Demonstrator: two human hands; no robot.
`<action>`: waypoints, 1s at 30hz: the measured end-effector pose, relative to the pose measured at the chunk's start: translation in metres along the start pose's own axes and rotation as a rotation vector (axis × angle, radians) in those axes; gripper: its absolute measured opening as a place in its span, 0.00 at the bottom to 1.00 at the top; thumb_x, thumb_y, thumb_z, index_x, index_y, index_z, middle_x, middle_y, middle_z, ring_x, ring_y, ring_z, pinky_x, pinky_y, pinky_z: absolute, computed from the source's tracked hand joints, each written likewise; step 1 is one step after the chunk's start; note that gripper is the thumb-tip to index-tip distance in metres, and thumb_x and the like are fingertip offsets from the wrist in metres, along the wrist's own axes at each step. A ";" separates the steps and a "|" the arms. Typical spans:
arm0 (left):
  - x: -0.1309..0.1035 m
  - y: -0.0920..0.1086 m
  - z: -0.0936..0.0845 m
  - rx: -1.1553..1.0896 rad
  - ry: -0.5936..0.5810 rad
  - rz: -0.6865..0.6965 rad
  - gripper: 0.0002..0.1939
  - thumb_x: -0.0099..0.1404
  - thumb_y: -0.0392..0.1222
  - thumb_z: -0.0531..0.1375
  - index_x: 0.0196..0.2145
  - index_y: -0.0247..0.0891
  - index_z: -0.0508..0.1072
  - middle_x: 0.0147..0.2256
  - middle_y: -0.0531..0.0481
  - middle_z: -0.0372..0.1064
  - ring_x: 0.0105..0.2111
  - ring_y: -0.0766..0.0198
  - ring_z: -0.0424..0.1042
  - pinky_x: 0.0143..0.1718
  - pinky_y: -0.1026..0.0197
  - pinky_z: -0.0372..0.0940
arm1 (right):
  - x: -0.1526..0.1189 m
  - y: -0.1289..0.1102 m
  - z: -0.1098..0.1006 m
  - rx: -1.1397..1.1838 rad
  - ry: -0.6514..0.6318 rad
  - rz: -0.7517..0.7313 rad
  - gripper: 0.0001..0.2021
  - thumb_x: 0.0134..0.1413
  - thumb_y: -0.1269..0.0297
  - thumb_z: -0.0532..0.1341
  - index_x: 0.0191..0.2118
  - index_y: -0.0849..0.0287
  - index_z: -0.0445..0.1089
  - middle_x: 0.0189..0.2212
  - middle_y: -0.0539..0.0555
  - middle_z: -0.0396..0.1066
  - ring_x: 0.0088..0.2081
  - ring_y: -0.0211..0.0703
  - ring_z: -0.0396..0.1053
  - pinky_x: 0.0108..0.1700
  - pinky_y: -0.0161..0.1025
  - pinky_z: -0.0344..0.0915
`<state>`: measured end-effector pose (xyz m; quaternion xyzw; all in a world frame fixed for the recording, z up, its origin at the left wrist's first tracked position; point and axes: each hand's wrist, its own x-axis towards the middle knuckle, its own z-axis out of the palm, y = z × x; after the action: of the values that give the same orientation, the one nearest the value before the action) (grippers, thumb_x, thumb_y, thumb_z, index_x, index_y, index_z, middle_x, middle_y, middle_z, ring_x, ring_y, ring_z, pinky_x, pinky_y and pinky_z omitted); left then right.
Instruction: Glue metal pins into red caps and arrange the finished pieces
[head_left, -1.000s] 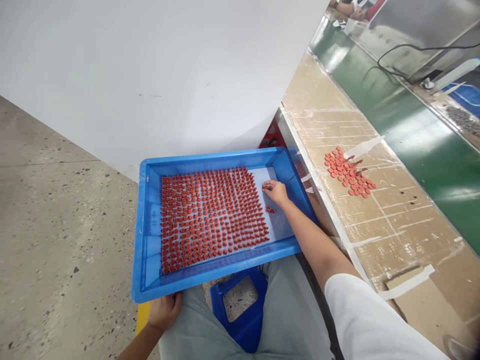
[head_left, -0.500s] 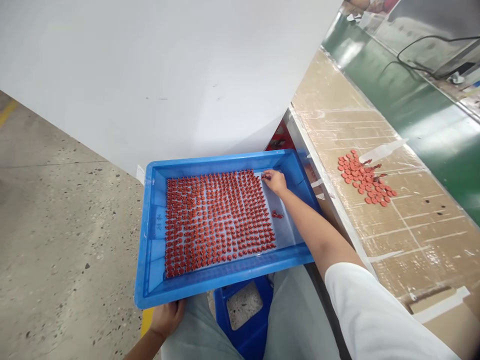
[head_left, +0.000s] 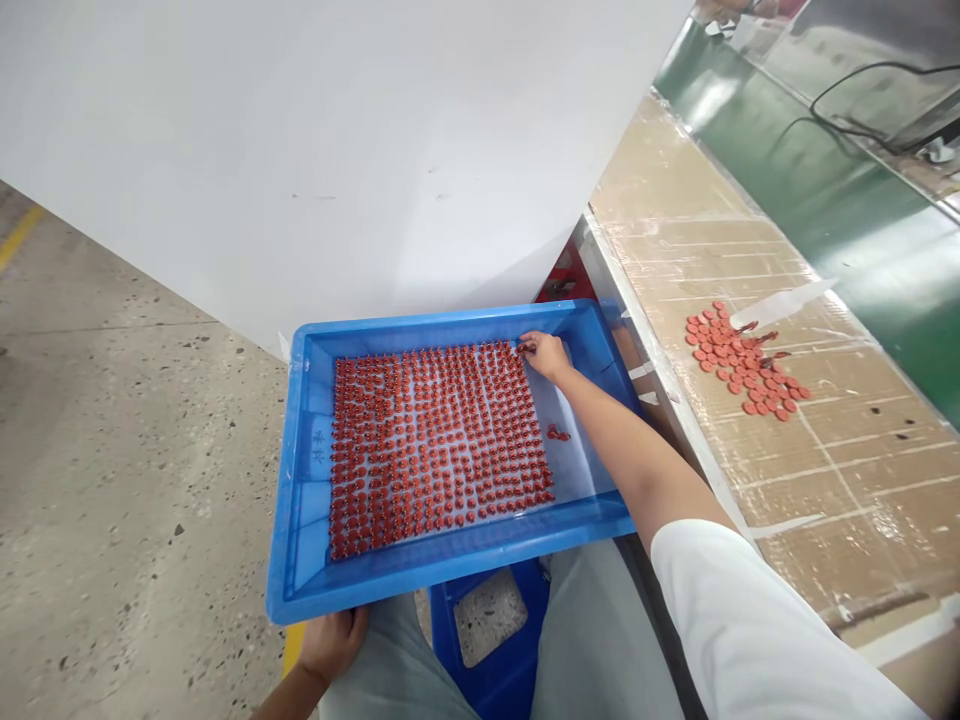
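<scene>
A blue tray rests over my lap, filled with rows of small red pieces standing on a pale sheet. My right hand is inside the tray at the upper right end of the rows, its fingertips pinched on a small red piece. Two or so loose red pieces lie on the sheet below it. Under the tray's near left corner, my left hand grips the tray from beneath, its fingertips partly hidden.
To the right, a cardboard-covered bench carries a pile of red discs beside a white strip. A white panel stands beyond the tray. A blue stool shows between my legs.
My right hand has moved slightly left and up to the end of the top rows. The bench and disc pile appear shifted a little to the right in view.
</scene>
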<state>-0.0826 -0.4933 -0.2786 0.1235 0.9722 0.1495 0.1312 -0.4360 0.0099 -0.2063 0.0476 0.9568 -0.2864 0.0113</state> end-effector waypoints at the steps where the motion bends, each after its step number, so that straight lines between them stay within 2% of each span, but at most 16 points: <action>1: 0.000 0.000 0.000 0.002 0.001 0.002 0.17 0.60 0.52 0.50 0.21 0.42 0.68 0.20 0.45 0.68 0.24 0.55 0.69 0.29 0.54 0.63 | 0.000 0.000 0.000 -0.003 0.003 0.001 0.20 0.46 0.76 0.60 0.48 0.60 0.71 0.39 0.53 0.77 0.42 0.42 0.75 0.50 0.37 0.66; 21: -0.005 -0.010 0.011 0.082 0.009 0.081 0.18 0.63 0.47 0.47 0.24 0.43 0.73 0.25 0.43 0.74 0.27 0.52 0.74 0.31 0.52 0.66 | 0.000 0.002 0.000 0.013 -0.007 -0.005 0.16 0.46 0.74 0.61 0.44 0.57 0.73 0.38 0.50 0.78 0.42 0.41 0.75 0.49 0.37 0.67; 30: -0.003 -0.008 0.011 0.097 -0.001 0.045 0.18 0.63 0.47 0.47 0.24 0.42 0.72 0.27 0.43 0.75 0.29 0.52 0.74 0.34 0.52 0.67 | -0.001 0.004 -0.002 0.032 -0.006 -0.003 0.16 0.48 0.74 0.60 0.44 0.57 0.72 0.39 0.49 0.78 0.43 0.39 0.75 0.49 0.35 0.67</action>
<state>-0.0784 -0.4988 -0.2909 0.1516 0.9752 0.1049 0.1222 -0.4350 0.0137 -0.2069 0.0457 0.9521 -0.3020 0.0131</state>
